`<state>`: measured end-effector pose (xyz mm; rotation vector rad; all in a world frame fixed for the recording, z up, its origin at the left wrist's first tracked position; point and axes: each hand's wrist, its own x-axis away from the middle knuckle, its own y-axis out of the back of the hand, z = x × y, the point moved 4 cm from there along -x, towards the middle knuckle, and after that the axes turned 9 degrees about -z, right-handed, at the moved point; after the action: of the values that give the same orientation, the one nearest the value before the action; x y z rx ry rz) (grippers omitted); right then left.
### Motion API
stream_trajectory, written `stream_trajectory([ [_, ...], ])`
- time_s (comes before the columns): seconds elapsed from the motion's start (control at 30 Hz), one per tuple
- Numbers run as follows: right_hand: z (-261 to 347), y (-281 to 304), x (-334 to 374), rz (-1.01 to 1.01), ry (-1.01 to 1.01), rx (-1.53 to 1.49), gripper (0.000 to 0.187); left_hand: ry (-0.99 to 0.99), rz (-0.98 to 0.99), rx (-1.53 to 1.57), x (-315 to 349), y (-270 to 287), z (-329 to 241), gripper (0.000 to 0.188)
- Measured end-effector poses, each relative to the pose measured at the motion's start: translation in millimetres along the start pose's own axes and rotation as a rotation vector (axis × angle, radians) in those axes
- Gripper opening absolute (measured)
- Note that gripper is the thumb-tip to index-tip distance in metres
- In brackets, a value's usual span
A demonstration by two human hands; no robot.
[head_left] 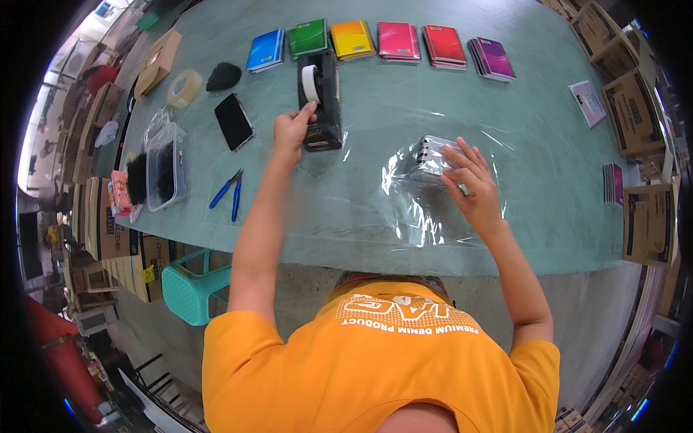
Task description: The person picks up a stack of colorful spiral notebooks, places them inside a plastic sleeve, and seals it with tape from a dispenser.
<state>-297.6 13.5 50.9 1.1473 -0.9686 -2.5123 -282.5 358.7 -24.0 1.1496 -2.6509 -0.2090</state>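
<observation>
My left hand (292,130) reaches the black tape dispenser (328,123), its fingertips pinched at the lower edge of the white tape roll (310,83). Whether a strip is pulled off is too small to see. To the right, my right hand (471,180) has its fingers spread and rests on the right side of a small spiral-bound notebook stack (429,153). Clear plastic film (415,216) lies over and around that stack, shiny and creased, spreading toward the table's near edge.
A row of notebook stacks, from blue (266,50) to purple (493,59), lines the far side. At left lie a phone (234,121), blue-handled cutters (227,193), a tape roll (185,88) and a plastic bin (166,169). Cardboard boxes (635,112) stand at right; a green stool (191,289) stands below left.
</observation>
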Motion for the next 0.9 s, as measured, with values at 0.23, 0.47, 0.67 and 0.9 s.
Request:
stream_trajectory([
  [0.23, -13.3, 1.9, 0.9, -0.032, 0.017, -0.102, 0.007, 0.203, 0.143, 0.282, 72.1, 23.4, 1.8, 0.025],
  [0.47, -8.5, -3.6, 2.5, -0.066, -0.016, -0.181, 0.03, -0.347, 0.036, -0.795, 66.5, 63.2, -5.7, 0.031],
  [0.67, -15.1, -5.7, 6.5, -0.088, 0.016, -0.18, 0.051, 0.094, 0.428, 0.138, 199.3, -65.7, -41.9, 0.032],
  [0.9, -3.1, 11.3, -1.0, -0.004, 0.018, -0.323, 0.055, -0.305, 0.093, -0.16, 213.5, -99.7, -30.0, 0.039],
])
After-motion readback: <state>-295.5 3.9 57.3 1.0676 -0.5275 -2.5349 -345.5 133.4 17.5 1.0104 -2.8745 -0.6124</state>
